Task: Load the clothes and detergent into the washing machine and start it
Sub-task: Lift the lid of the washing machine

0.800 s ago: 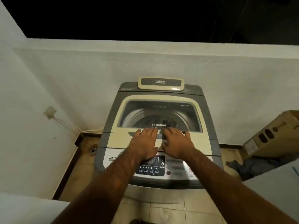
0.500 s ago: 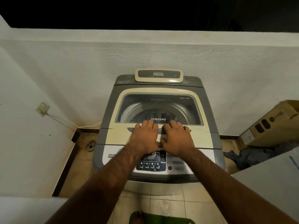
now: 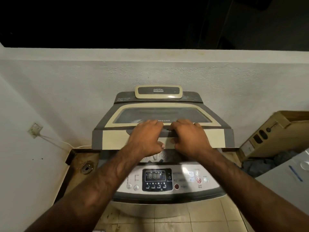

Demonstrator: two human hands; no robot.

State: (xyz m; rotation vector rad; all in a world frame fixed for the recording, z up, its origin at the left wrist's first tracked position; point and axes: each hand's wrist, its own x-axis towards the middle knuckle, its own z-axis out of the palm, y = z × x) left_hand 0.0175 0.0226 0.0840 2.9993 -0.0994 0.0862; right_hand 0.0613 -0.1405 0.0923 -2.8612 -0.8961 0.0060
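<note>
Head view: both my left hand (image 3: 147,139) and right hand (image 3: 189,139) curl fingers over the lid (image 3: 115,139) handle, thumbs beneath, raising the washing machine (image 3: 184,195) lid. Next: fold it fully back, far side.

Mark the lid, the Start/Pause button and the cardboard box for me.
lid (image 3: 113,139): head view, bare cream front panel, left of the hands.
Start/Pause button (image 3: 198,180): head view, red button face on the control panel.
cardboard box (image 3: 274,136): head view, its printed side.

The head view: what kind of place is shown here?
Probably a home laundry corner: a top-loading washing machine against a low white wall, a floor drain beside it, a tiled floor.
</note>
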